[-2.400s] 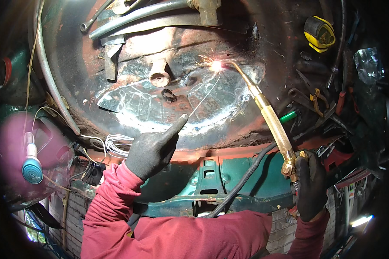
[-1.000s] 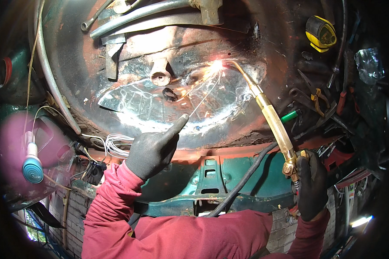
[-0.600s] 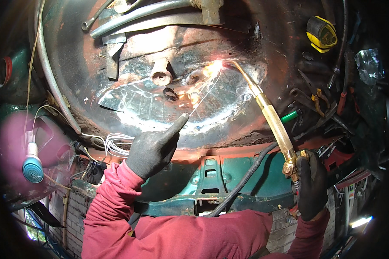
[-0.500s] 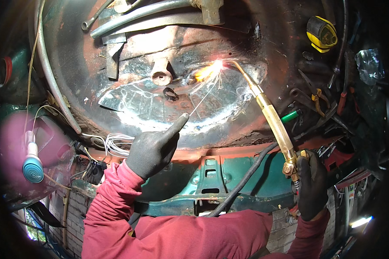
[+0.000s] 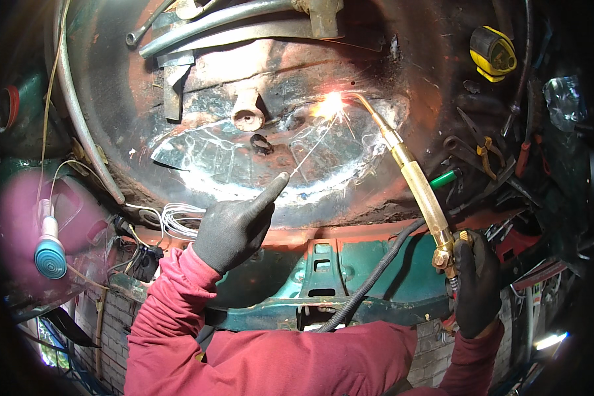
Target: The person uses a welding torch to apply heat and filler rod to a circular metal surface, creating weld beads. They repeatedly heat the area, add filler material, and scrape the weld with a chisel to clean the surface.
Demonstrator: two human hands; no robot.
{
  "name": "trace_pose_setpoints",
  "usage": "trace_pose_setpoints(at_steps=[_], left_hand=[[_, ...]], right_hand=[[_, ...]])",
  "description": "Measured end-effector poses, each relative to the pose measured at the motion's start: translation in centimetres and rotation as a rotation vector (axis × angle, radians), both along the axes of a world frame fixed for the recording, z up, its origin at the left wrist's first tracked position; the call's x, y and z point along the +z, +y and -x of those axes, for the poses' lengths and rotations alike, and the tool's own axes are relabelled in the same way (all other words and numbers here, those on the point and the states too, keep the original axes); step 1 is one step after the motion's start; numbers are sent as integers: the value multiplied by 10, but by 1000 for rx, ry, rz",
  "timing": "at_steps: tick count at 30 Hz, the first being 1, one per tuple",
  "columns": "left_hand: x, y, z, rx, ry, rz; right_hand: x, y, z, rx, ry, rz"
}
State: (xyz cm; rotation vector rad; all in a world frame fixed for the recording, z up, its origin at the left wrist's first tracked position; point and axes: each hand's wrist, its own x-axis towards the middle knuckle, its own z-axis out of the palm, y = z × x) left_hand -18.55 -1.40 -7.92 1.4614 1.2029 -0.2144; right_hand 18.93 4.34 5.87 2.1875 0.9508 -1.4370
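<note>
Decent room btwn L hand and torch, tho the hose cuts thru low down. Higher up, rod + flame block the way. R of torch, pliers etc. clutter it.

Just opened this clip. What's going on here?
A gloved right hand grips a brass torch, its bent tip at a bright, sparking glow on a metal panel. The gloved left hand holds a thin rod angled toward that glow; glare hides its far end. A pale band curves along the panel's near side. Pliers and a tape measure lie to the right.
</note>
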Motion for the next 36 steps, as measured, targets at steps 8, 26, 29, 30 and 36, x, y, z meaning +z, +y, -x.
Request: trace_pose_setpoints(at_steps=[8, 26, 29, 30, 36], left_hand=[[0, 1, -1, -9, 14, 9], [1, 0, 0, 11, 5, 7], [0, -2, 0, 6, 10, 1], [0, -1, 0, 2, 13, 3], [-1, -2, 1, -7, 20, -8]], right_hand=[[0, 1, 0, -22, 13, 4], [0, 0, -3, -17, 16, 43], [3, 4, -8, -5, 15, 169], [2, 5, -8, 4, 13, 171], [2, 6, -8, 13, 20, 163]])
